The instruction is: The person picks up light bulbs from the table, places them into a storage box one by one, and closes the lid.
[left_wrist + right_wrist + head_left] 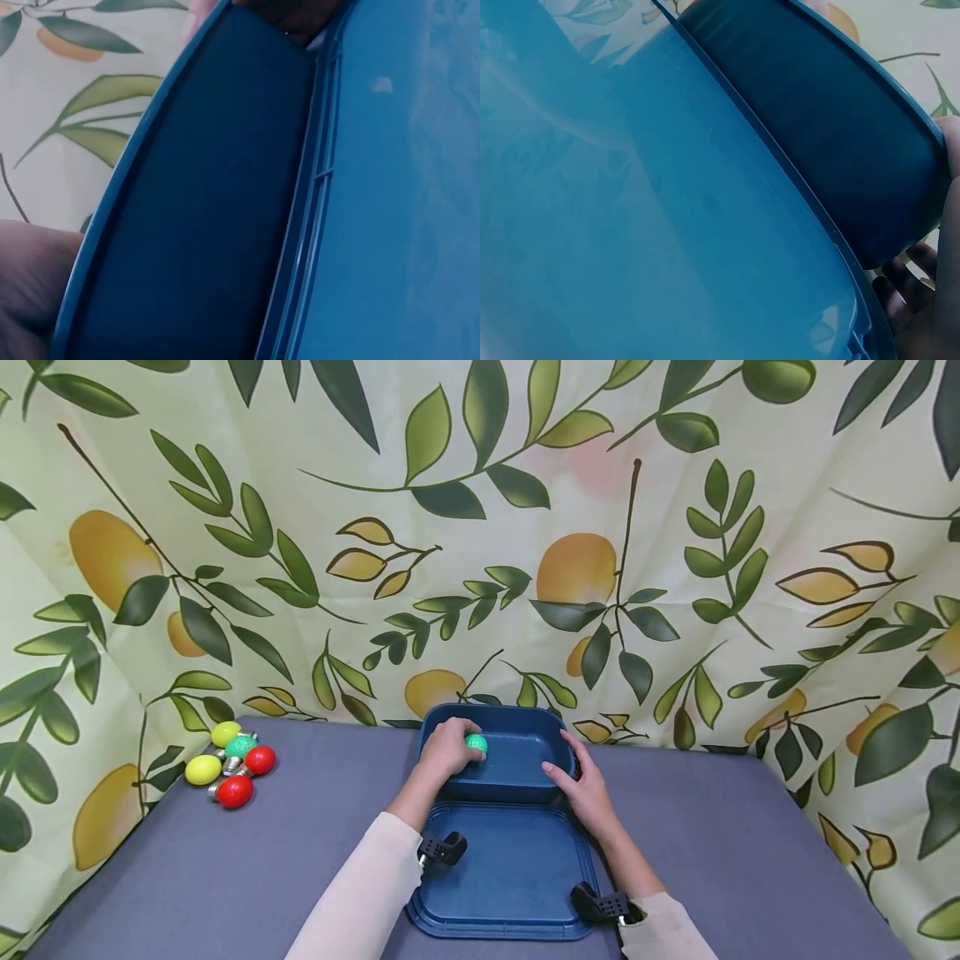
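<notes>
A deep blue plastic box [487, 792] stands at the back of the table, and its blue lid [506, 870] lies flat in front of it. Over the box's left part, my left hand [447, 747] pinches a green light bulb [476, 742] by its round end; the fingers hide the rest. My right hand [587, 787] grips the box's right wall, thumb over the rim and fingers outside. In the right wrist view, fingers [907, 289] curl below the box's end. The left wrist view shows the box's front wall [187, 187], with part of a hand at the left edge.
On the table's left side lies a group of bulbs: a red bulb [235, 792], another red bulb [260, 760], a yellow bulb [203, 769], another yellow one and a green bulb [241, 745]. A leaf-patterned cloth [480, 543] hangs right behind the box.
</notes>
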`<state>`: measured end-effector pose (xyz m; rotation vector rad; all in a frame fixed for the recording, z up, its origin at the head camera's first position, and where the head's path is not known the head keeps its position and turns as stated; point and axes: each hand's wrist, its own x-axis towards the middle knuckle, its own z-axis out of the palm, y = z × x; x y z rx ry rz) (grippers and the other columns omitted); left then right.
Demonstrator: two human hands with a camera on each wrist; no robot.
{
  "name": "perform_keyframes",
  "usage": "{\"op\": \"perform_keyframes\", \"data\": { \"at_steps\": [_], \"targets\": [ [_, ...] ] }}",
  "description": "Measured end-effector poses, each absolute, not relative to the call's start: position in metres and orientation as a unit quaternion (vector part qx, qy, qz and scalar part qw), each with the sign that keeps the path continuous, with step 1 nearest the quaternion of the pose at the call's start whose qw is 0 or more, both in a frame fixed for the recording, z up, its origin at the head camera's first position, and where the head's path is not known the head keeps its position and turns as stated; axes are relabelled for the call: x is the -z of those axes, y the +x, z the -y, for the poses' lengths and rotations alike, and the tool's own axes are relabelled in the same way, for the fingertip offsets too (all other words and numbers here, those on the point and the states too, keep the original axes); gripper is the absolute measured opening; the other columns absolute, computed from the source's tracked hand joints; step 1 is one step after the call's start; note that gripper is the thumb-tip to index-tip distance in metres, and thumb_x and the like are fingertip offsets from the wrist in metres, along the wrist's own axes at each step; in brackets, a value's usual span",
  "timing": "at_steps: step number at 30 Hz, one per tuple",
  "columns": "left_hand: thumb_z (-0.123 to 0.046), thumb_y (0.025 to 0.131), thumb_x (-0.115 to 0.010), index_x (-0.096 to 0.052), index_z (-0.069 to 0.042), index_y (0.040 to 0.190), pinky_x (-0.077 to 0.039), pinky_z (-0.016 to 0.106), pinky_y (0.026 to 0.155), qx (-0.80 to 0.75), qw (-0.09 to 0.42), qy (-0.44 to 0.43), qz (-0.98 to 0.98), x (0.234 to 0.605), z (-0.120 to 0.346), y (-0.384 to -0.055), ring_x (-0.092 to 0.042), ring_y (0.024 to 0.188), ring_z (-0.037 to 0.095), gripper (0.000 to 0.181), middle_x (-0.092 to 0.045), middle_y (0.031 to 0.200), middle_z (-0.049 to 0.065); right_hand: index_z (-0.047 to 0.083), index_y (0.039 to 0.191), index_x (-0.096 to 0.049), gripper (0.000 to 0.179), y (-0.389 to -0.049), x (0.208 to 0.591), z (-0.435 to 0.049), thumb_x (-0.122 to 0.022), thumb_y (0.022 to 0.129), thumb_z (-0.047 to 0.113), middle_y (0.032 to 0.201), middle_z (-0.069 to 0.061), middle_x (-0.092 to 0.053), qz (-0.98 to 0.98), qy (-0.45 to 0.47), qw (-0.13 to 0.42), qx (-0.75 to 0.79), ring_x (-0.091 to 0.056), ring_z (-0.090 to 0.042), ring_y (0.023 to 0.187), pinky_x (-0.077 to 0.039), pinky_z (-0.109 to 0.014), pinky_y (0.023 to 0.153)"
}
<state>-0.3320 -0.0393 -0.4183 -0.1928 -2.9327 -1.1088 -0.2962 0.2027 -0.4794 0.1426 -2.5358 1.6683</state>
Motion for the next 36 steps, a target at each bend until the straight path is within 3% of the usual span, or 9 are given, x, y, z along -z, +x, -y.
{"op": "perform_keyframes", "data": {
  "at_steps": [8,19,25,32,36],
  "targets": [
    [-0.014,0.084,-0.082,-0.072,-0.009,0.124,-0.053,0.04,0.094,0.399,-0.051,-0.078,0.912,0.423,0.039,-0.346,-0.062,0.108,0.028,0.042,-0.069,0.128,0.015,0.023,0.16,-0.029,0.072,-0.297,0.482,-0.203,-0.066,0.098,0.033,0.167,-0.014,-0.027,0.828,0.053,0.053,-0.555,-0.043,-0.037,0.144,-0.037,-0.055,0.115],
    [-0.018,0.084,-0.082,-0.07,-0.011,0.128,-0.051,0.043,0.099,0.393,-0.045,-0.082,0.915,0.426,0.037,-0.352,-0.06,0.116,0.03,0.046,-0.067,0.134,0.013,0.022,0.158,-0.032,0.069,-0.295,0.479,-0.202,-0.064,0.099,0.034,0.164,-0.015,-0.032,0.832,0.058,0.063,-0.548,-0.049,-0.035,0.138,-0.042,-0.053,0.11],
    [-0.019,0.09,-0.077,-0.065,-0.007,0.133,-0.051,0.045,0.103,0.407,-0.027,-0.082,0.909,0.421,0.047,-0.348,-0.061,0.123,0.031,0.047,-0.065,0.138,0.015,0.021,0.159,-0.03,0.07,-0.297,0.481,-0.199,-0.064,0.1,0.034,0.165,-0.016,-0.03,0.833,0.061,0.059,-0.547,-0.047,-0.036,0.14,-0.039,-0.053,0.112],
    [-0.019,0.093,-0.073,-0.068,-0.005,0.128,-0.051,0.045,0.097,0.429,0.027,-0.096,0.898,0.398,0.062,-0.331,-0.062,0.11,0.031,0.038,-0.068,0.131,0.016,0.022,0.158,-0.033,0.067,-0.296,0.48,-0.198,-0.063,0.1,0.033,0.162,-0.016,-0.035,0.837,0.06,0.066,-0.539,-0.051,-0.035,0.136,-0.042,-0.05,0.108],
    [-0.021,0.094,-0.073,-0.068,-0.006,0.128,-0.051,0.046,0.1,0.431,0.037,-0.108,0.895,0.384,0.07,-0.318,-0.063,0.116,0.034,0.038,-0.068,0.131,0.015,0.021,0.158,-0.033,0.066,-0.295,0.479,-0.199,-0.062,0.1,0.033,0.162,-0.018,-0.035,0.841,0.055,0.069,-0.534,-0.049,-0.036,0.137,-0.041,-0.052,0.109]
  ]
}}
